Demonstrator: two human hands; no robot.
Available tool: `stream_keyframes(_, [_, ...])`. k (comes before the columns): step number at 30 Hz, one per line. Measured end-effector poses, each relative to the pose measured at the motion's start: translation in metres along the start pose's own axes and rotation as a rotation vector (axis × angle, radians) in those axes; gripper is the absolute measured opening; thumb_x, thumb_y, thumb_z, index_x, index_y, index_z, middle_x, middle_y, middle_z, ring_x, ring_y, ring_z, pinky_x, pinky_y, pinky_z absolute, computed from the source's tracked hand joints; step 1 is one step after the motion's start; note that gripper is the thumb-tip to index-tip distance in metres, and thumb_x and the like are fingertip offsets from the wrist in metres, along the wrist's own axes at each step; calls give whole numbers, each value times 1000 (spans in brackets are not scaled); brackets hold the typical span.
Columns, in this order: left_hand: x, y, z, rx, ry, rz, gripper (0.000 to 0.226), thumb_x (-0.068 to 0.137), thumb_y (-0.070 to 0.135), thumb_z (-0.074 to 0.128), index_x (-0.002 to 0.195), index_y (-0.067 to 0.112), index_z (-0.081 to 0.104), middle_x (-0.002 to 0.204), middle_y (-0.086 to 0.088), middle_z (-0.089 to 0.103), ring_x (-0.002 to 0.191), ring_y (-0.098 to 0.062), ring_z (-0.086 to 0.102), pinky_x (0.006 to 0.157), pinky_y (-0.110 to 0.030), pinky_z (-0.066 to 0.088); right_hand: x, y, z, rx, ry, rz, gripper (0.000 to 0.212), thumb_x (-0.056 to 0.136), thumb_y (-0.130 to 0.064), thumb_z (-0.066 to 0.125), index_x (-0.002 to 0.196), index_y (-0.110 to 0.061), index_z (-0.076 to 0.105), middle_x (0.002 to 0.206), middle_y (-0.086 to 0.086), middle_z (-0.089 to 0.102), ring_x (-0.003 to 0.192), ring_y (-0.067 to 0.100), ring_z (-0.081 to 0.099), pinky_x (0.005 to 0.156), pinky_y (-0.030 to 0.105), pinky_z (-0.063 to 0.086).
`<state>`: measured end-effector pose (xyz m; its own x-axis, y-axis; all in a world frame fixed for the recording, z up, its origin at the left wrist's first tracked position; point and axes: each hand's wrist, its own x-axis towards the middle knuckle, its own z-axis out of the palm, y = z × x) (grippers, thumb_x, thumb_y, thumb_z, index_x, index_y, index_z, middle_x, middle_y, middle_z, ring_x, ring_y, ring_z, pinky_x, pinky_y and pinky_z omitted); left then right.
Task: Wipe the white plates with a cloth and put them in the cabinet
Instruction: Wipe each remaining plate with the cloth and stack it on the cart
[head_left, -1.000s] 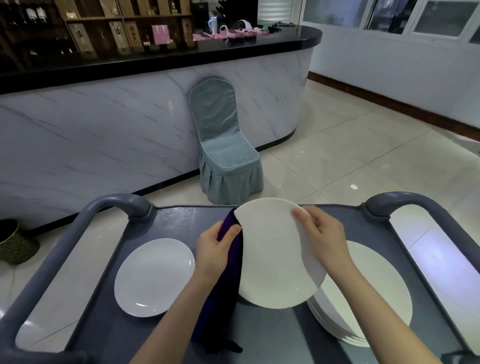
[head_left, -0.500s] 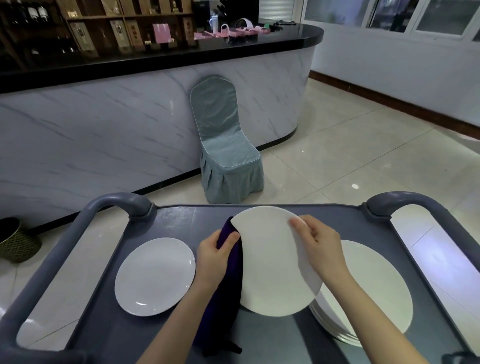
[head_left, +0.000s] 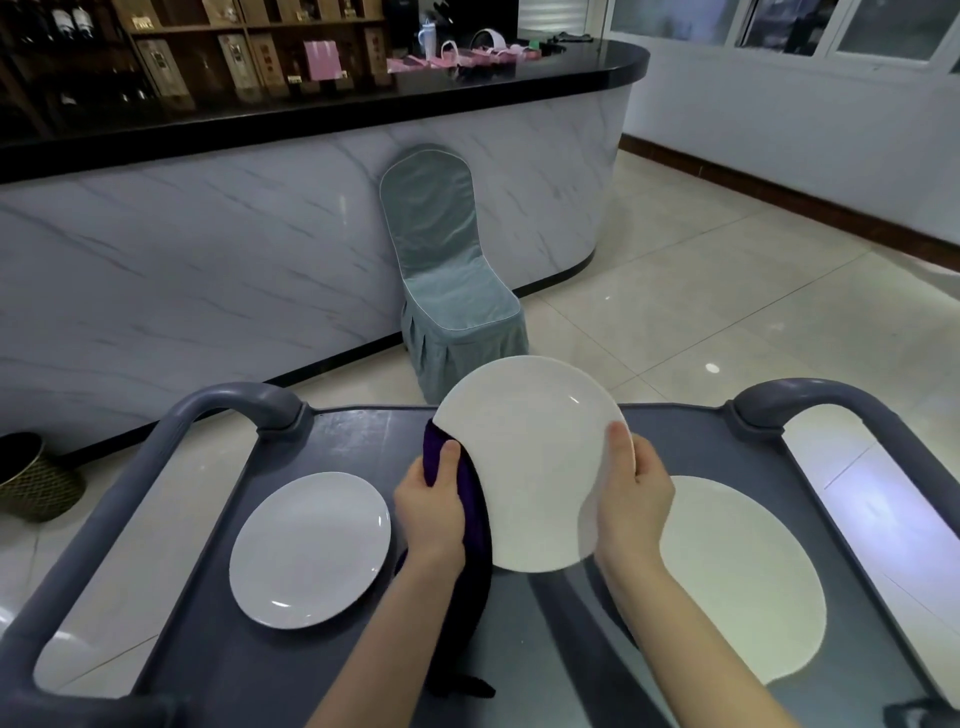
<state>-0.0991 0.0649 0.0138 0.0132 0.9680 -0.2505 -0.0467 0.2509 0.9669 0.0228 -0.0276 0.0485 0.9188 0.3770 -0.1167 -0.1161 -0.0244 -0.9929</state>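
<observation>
White, glossy plate tilts above cart; right hand grips its rim, left hand clutches purple cloth.

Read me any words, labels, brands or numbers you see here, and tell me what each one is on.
Nothing is legible.
Boxes on the back shelves: printed labels, too blurred to read.
Bottles top left: labels too small.
Pink bag: no print readable.
Held plate, purple cloth, cart: no markings show.
</observation>
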Motion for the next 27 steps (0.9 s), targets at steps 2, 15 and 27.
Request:
stream_keyframes(2, [6, 3, -5, -4, -39, 13, 28, 93, 33, 64, 75, 12, 64, 75, -7, 66, 70, -20, 56, 72, -39, 53, 6, 2, -6, -90, -109, -50, 23, 99, -37, 54, 82, -27, 65, 76, -15, 67, 74, 6, 60, 68, 26, 46])
stream_keyframes(15, [13, 37, -17, 471, -539, 537, 31, 84, 26, 73, 59, 35, 59, 56, 13, 56, 53, 1, 47, 55, -11, 36, 28, -28, -9, -790, -720, -609, 27, 99, -46, 49, 81, -29, 60, 70, -8, 61, 72, 17, 57, 72, 38, 47])
stream_keyframes(27, [16, 37, -18, 553, -617, 443, 20, 87, 32, 70, 76, 15, 65, 70, -2, 66, 62, -8, 53, 59, -23, 43, 20, -20, -15, -696, -640, -554, 28, 100, -41, 52, 73, -32, 56, 66, -14, 58, 66, 5, 53, 65, 22, 41])
